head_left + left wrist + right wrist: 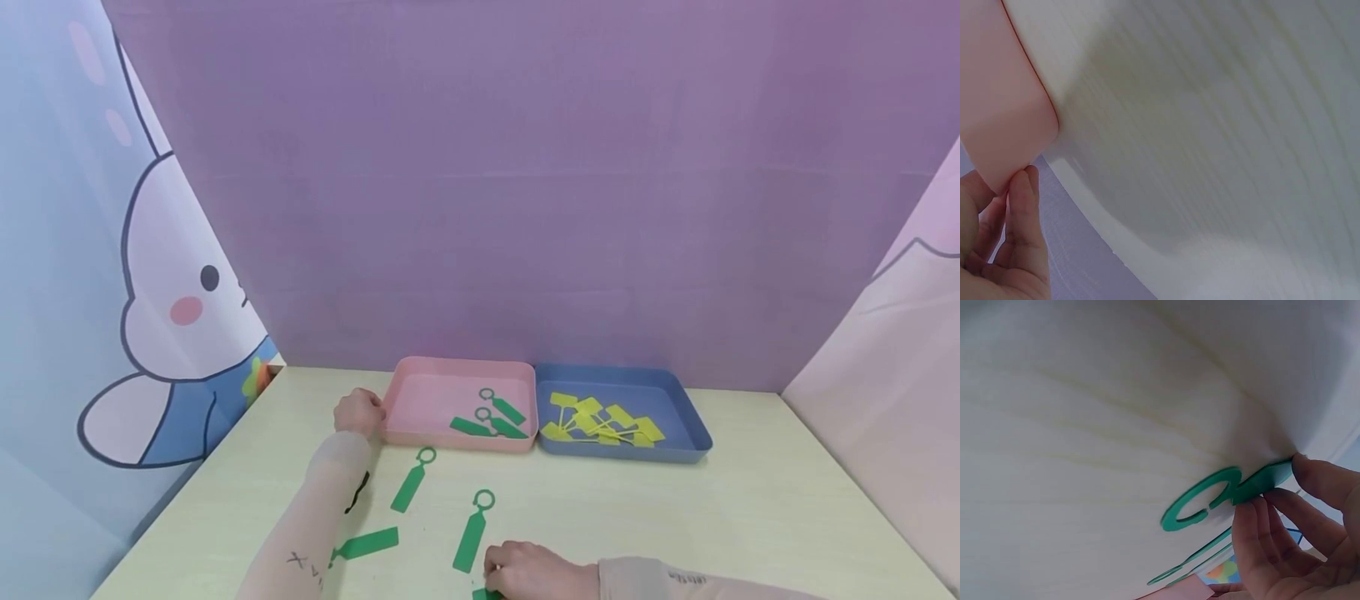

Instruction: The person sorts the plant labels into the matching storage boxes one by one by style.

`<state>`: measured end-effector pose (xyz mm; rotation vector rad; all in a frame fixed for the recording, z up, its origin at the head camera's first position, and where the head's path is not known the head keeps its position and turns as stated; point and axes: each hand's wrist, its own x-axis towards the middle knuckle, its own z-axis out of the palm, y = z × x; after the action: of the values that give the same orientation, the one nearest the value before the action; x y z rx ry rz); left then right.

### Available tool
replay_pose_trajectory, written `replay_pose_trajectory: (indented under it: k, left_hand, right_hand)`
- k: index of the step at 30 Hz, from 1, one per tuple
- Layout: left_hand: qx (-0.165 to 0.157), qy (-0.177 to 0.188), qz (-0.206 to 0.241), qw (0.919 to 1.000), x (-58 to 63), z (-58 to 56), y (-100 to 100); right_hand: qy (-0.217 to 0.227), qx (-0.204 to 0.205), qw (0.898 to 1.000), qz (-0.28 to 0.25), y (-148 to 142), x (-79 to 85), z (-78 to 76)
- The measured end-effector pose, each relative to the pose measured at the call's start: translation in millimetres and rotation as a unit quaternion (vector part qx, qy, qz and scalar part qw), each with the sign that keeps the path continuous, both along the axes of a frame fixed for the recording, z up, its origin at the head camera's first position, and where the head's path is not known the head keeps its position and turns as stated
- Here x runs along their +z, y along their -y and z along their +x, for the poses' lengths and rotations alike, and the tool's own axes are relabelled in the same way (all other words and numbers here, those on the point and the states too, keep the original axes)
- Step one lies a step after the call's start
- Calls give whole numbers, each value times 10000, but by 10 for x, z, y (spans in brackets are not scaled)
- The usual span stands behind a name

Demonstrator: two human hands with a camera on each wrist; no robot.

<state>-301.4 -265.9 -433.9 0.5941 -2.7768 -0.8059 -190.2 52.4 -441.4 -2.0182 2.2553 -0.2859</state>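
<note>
My left hand [360, 412] pinches the rim of the pink tray [1013, 125] at its left side. Several green plastic tags lie in that tray [420, 400], toward its right end. Near the front of the table, my right hand [536, 571] has thumb and fingers on a flat green tag [1266, 481] with an open ring at one end, pinching its flat part close over the tabletop. Just left of this hand lies another green ring tag [470, 542]. Two more, a green tag [408, 487] and a sideways green tag [369, 543], lie near my left forearm.
A blue tray [678, 417] stands against the pink one on its right, holding several yellow tags [588, 406]. Behind both trays rises a purple backdrop [525, 208]. Printed cloth walls border the pale wooden table [750, 500] left and right.
</note>
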Motion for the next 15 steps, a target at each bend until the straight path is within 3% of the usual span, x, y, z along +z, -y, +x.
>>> replay_pose_trajectory:
  k: [15]
  left_hand:
    - [-37,-82,-71,9999,-11,6,0]
  right_hand:
    - [-298,236,9991,-199,15,36,-21]
